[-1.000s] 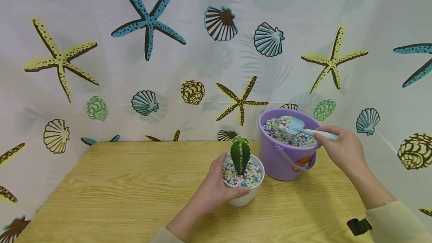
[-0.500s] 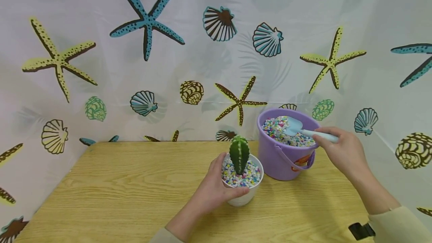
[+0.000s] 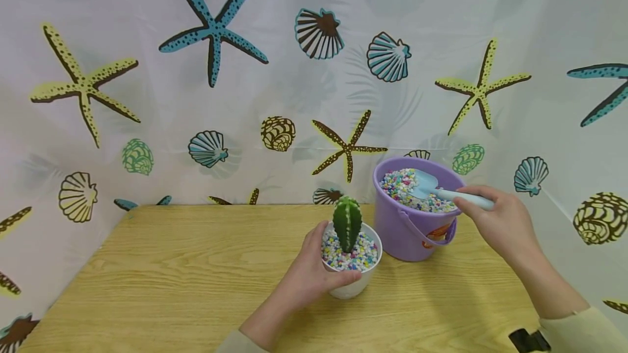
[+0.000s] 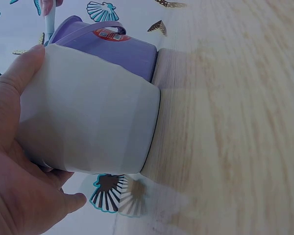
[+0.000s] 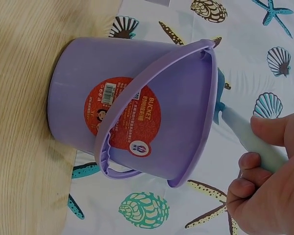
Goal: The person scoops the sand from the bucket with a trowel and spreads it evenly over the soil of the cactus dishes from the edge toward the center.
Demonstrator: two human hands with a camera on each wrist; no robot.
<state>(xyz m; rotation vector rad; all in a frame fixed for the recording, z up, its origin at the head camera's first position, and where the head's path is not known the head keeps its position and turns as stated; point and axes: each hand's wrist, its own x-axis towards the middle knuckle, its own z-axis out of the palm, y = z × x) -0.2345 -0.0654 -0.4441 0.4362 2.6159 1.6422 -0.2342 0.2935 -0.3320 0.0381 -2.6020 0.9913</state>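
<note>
Leftmost, our left hand (image 3: 306, 277) curls around the white pot (image 3: 354, 282) holding a cactus (image 3: 347, 223) on the wooden table (image 3: 171, 271); rightward, our right hand (image 3: 505, 222) pinches the blue scoop (image 3: 432, 187), its blade in the purple bucket's (image 3: 407, 233) coloured pebbles (image 3: 399, 184).

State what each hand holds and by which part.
Left hand grips the white ceramic pot by its side wall. Right hand holds the light-blue plastic scoop by its handle.
</note>
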